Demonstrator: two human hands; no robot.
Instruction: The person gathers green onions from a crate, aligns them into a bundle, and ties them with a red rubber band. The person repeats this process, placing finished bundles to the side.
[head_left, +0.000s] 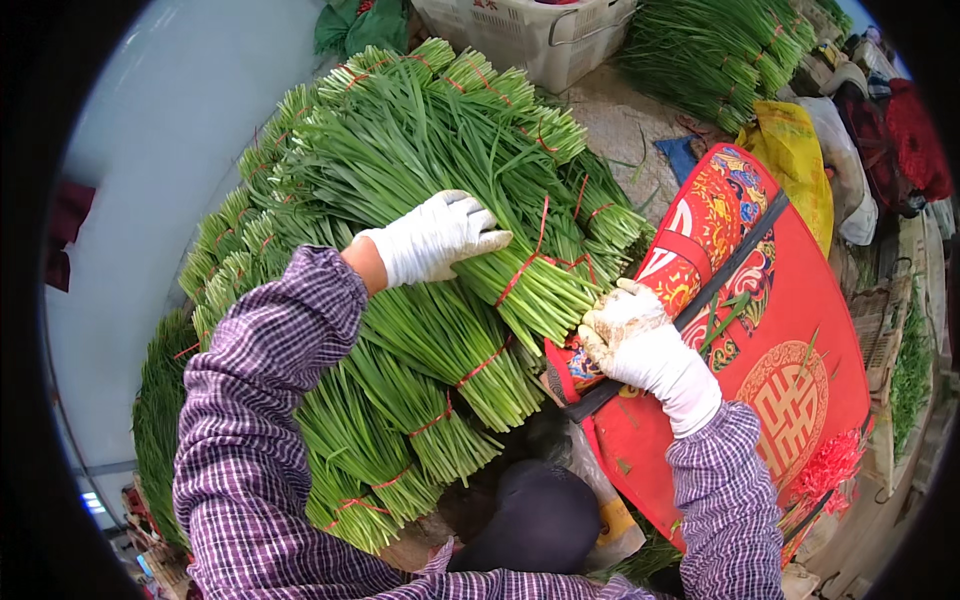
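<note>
A bundle of green garlic chives (525, 289), bound with a red tie, lies on top of a large heap of tied chive bundles (472, 360). My left hand (442, 232), in a white glove, rests over its leafy part, fingers spread slightly; whether it grips is unclear. At the cut stem ends, my right hand (626, 322), in a soiled white glove, has its fingers curled beside the stems. What those fingers hold, if anything, is hidden. Beneath the right forearm lies a red patterned fabric cover (810, 300) crossed by a black strap.
A white plastic crate (525, 45) stands beyond the heap. More chives (712, 52) lie at the upper right, near a yellow bag (795, 165). Red ties (829, 469) are bunched on the cover's lower right. My dark-clothed knee (544, 510) is at bottom centre.
</note>
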